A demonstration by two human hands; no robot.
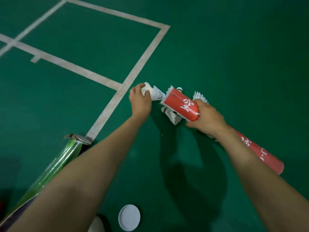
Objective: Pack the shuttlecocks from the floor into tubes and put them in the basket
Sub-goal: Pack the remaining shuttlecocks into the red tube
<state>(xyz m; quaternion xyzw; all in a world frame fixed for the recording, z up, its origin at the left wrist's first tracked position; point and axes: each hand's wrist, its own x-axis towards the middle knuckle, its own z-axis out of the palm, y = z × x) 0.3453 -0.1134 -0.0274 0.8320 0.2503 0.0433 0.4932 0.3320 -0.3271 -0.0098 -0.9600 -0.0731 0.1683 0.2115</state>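
Head view, centre: the left hand [140, 101] pinches a short stack of white shuttlecocks [156, 93], with the feathers just beside the open mouth of the red tube [178, 104].
Centre right: the right hand [207, 118] is curled round the red tube. The tube is tilted, its mouth toward the upper left and its far end passing under the forearm.
Around the tube: one loose shuttlecock [200, 97] lies just above the right fingers, and another [173, 115] lies beneath the tube.
Lower left: a green tube [63, 158] lies on the floor [234, 47], its torn end near a white court line [107, 113].
Bottom centre: a white lid [129, 217] lies flat.
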